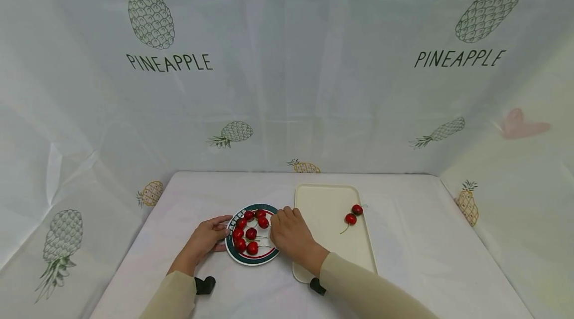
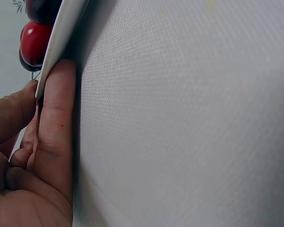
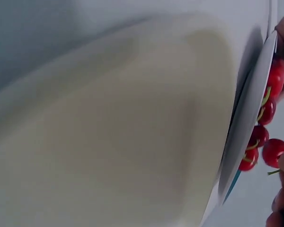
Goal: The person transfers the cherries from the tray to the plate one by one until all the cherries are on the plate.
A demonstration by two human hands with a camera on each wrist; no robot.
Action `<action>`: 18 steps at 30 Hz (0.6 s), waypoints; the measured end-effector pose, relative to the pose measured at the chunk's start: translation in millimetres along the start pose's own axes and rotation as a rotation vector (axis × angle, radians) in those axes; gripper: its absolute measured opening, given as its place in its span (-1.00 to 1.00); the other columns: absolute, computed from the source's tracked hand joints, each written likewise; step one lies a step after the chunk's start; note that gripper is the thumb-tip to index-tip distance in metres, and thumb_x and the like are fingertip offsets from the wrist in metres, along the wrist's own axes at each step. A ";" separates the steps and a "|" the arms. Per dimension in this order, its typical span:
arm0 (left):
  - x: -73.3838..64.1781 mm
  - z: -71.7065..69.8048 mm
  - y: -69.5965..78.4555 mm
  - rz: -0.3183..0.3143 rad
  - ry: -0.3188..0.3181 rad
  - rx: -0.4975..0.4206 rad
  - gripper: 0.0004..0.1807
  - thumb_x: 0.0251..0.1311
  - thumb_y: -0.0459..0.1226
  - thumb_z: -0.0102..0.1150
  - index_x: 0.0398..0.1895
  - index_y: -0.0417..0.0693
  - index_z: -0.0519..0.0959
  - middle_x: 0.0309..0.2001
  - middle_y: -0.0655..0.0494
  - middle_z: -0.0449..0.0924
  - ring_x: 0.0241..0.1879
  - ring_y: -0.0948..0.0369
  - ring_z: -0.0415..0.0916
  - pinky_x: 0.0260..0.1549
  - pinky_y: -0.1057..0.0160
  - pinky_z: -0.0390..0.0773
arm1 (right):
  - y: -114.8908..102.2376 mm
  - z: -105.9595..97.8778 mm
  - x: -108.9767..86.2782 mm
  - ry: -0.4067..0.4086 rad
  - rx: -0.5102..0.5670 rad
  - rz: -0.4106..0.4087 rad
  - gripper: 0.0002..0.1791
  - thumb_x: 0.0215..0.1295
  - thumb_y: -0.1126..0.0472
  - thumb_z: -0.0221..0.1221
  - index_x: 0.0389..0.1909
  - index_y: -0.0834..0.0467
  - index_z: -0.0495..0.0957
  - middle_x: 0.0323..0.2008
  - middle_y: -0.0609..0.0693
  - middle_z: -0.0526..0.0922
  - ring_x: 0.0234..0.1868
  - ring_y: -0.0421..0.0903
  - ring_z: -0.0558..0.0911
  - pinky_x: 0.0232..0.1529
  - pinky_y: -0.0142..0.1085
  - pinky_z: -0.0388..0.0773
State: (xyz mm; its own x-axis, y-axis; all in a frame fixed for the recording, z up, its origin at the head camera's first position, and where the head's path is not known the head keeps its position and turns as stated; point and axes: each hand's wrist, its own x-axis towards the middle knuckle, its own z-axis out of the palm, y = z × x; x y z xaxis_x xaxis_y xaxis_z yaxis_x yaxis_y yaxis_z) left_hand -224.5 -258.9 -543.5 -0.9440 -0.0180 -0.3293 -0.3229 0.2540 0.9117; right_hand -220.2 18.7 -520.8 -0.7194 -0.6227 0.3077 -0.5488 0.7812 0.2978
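My left hand (image 1: 203, 239) grips the left rim of a round white plate (image 1: 238, 258) with a dark green border. Its thumb lies at the rim and its fingers reach underneath, as the left wrist view shows. Several red cherries (image 1: 251, 234) with green stems rest on the plate, mostly towards its left side. Over the plate's right edge, my right hand (image 1: 293, 235) has its fingers curled and pinches a cherry (image 3: 274, 152), seen at the fingertips in the right wrist view. The fingertips partly cover that cherry.
A cream rectangular tray (image 1: 327, 204) lies right of the plate, under my right forearm. Two cherries (image 1: 351, 219) with stems sit near its right edge. White cloth (image 1: 417, 239) covers the table, and a pineapple-print curtain (image 1: 314, 84) hangs behind.
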 end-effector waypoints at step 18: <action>-1.5 0.4 1.4 -0.001 0.001 0.010 -0.49 0.49 -0.41 0.16 0.47 -0.07 0.50 0.07 -0.16 0.57 -0.20 0.15 0.67 -0.24 0.08 0.83 | -18.3 7.1 9.1 -0.118 -0.073 -0.015 -0.68 0.42 -0.01 0.32 -0.04 0.14 0.56 -0.26 0.01 0.55 -0.17 -0.06 0.42 -0.15 -0.28 0.41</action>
State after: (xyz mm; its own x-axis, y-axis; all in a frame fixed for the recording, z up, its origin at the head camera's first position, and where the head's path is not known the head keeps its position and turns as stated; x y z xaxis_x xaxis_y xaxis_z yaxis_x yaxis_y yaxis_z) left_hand -223.6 -258.1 -541.8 -0.9439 -0.0189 -0.3298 -0.3229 0.2635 0.9090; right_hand -219.7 -0.9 -529.9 -0.7585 -0.6216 0.1958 -0.5306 0.7635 0.3683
